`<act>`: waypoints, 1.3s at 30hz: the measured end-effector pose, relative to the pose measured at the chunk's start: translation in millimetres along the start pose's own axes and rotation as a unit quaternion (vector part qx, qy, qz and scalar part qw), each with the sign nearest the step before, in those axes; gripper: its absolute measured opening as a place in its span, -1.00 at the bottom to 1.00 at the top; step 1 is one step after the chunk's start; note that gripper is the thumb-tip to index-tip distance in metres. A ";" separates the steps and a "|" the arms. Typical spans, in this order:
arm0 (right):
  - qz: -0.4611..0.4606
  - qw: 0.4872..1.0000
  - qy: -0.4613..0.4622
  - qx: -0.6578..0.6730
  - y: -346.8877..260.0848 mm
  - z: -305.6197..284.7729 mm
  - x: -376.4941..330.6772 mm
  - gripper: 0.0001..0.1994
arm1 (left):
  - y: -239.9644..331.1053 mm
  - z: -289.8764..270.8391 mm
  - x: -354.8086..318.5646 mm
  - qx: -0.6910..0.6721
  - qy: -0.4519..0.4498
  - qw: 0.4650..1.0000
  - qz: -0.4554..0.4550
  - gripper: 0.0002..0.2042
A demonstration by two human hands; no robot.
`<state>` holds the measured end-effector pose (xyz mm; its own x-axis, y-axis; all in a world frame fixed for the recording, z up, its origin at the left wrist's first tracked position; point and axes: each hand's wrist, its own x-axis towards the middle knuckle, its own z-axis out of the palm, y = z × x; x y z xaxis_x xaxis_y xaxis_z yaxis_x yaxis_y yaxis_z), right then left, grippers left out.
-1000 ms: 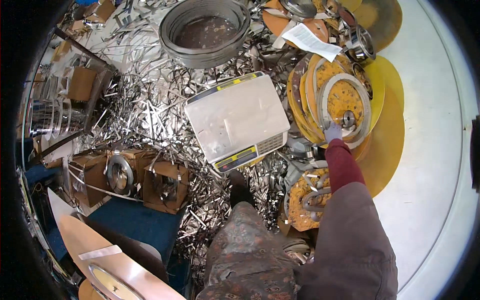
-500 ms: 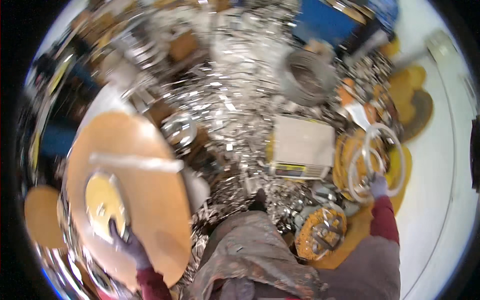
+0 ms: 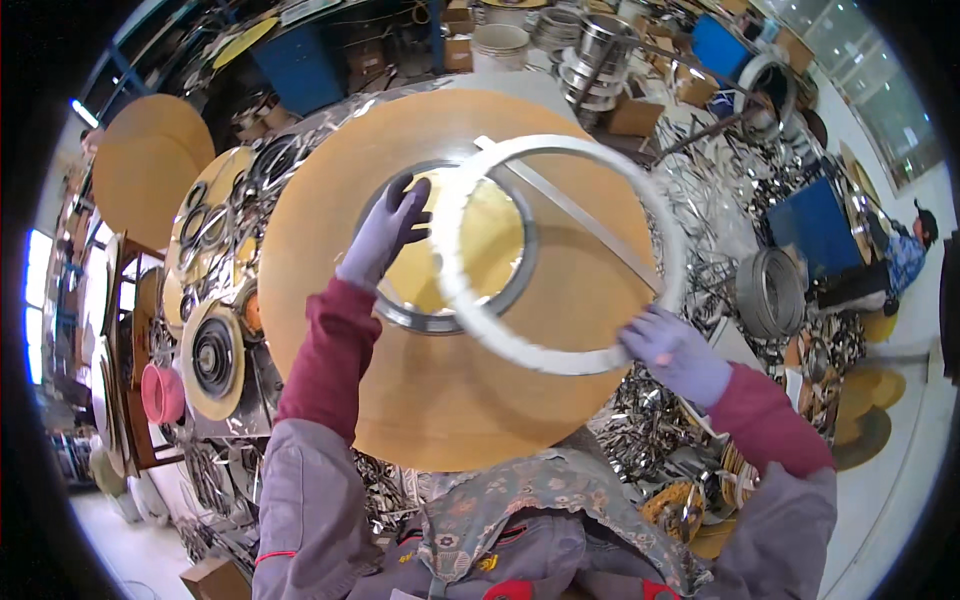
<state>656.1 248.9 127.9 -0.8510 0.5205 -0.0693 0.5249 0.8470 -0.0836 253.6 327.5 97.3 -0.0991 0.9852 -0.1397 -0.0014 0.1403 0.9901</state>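
Note:
A large round tan board [image 3: 330, 400] lies in front of me. On it rests a dark grey ring [image 3: 437, 325] around a yellow disc [image 3: 412, 278], and a pale flat strip [image 3: 578, 212] crosses the board. Gloved, my right hand [image 3: 678, 355] grips a large white ring [image 3: 540, 358] by its lower right edge, holding it over the board so that it overlaps the yellow disc and the strip. My left hand [image 3: 388, 228], also gloved, is over the left side of the dark ring. Its fingers are apart and hold nothing, close to the white ring's left edge.
Shiny metal scraps [image 3: 640, 425] surround the board. At the left are a disc with black coils [image 3: 212, 352] and a pink ring-shaped roll [image 3: 162, 393]. A grey coil [image 3: 770, 292] and a blue bin [image 3: 815, 228] stand right, near another person [image 3: 905, 255].
My view has swung from the right-hand floor to the board. My right hand has brought the white ring over the board; my left hand has lifted off the yellow disc.

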 end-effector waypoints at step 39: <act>0.315 0.926 0.087 0.188 377.5 171.2 270.8 -0.02 | -69.5 -61.6 230.8 0.547 -0.189 0.808 0.105 -0.58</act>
<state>626.4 691.2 -92.6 -0.3466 0.9359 -0.0631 0.8582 0.2893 -0.4241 169.6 539.2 -3.0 0.3290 0.9290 -0.1693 0.8781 -0.2350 0.4168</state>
